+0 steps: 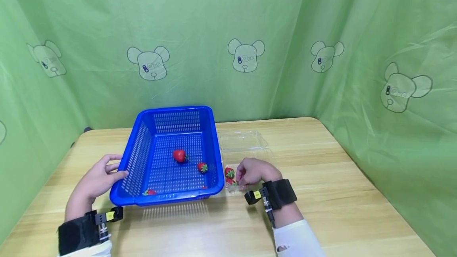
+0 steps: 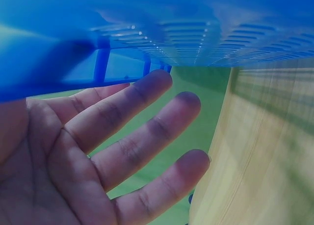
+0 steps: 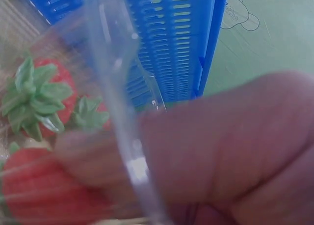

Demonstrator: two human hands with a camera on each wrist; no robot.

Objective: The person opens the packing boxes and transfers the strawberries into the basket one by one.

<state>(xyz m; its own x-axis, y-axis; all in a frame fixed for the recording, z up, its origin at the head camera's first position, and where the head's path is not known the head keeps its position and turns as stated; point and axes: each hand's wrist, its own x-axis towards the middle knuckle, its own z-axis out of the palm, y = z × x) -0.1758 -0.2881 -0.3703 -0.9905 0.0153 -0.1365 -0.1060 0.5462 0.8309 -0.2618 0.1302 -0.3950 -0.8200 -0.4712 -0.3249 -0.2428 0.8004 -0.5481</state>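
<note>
A blue perforated basket (image 1: 210, 130) holds several red strawberries, among them one strawberry (image 1: 179, 156) near the middle. My left hand (image 1: 97, 177) touches the basket's left rim; its fingers extend loosely below the rim in the left wrist view, where the thumb is hidden. Right of the basket lies a clear plastic clamshell box (image 1: 246, 154) with its lid folded back. My right hand (image 1: 252, 171) reaches into the box with bent fingers, pinching a strawberry (image 3: 44, 190). Two more strawberries (image 1: 229, 173) lie beside those fingertips. The box's clear edge crosses the right wrist view, which is blurred.
Both containers are on a wooden table (image 1: 339, 193). A green curtain (image 1: 200, 19) printed with bear heads surrounds the table's back and sides. The basket's right wall stands close against the box. Each wrist wears a black strap with a small camera.
</note>
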